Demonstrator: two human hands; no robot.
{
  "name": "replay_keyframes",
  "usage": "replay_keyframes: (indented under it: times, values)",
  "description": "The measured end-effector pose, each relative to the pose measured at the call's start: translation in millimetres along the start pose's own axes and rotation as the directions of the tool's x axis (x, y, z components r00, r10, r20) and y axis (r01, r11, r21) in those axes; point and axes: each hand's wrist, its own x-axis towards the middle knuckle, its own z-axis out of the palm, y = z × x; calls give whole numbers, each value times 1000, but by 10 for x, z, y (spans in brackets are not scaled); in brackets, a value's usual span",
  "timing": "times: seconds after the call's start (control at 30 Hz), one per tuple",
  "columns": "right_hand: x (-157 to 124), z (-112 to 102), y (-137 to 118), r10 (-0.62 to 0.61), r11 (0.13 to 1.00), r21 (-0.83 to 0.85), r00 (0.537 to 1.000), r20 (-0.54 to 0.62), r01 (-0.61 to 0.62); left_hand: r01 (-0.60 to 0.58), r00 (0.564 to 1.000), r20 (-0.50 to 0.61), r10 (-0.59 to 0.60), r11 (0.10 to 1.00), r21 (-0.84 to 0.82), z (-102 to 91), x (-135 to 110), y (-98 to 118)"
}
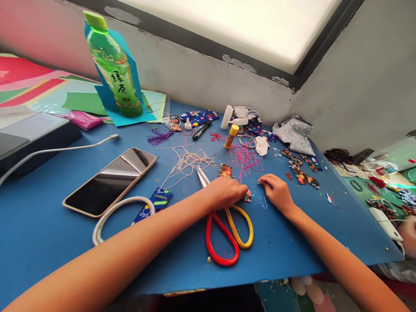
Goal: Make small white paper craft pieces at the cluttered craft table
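Note:
My left hand (225,191) is closed, its fingertips pressed on a small dark floral fabric piece (248,196) on the table. Another floral piece (225,170) shows just beyond the knuckles. Beneath this hand lie scissors with one red and one yellow handle loop (222,260), the blades pointing away. To the right, my right hand (277,193) has curled fingers, thumb and forefinger close together; whatever is between them cannot be made out. A shiny clear smear or film (259,196) lies between the hands. Pink cords (245,158) and beige cords (191,161) lie beyond.
A phone (110,182) and a white ring (97,225) lie left, below a green tea bottle (118,78). Farther back are a glue stick (231,136), a black marker (202,130) and fabric scraps (294,134). Another person's hand (407,232) shows at the right edge.

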Motion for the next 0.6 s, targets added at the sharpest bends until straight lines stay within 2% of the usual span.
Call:
replay_keyframes:
  times: [0.6]
  values:
    - [-261,-85,-73,-9,1000,-15,1000,-19,9,51,999,14,-50,998,-41,-43,1,4]
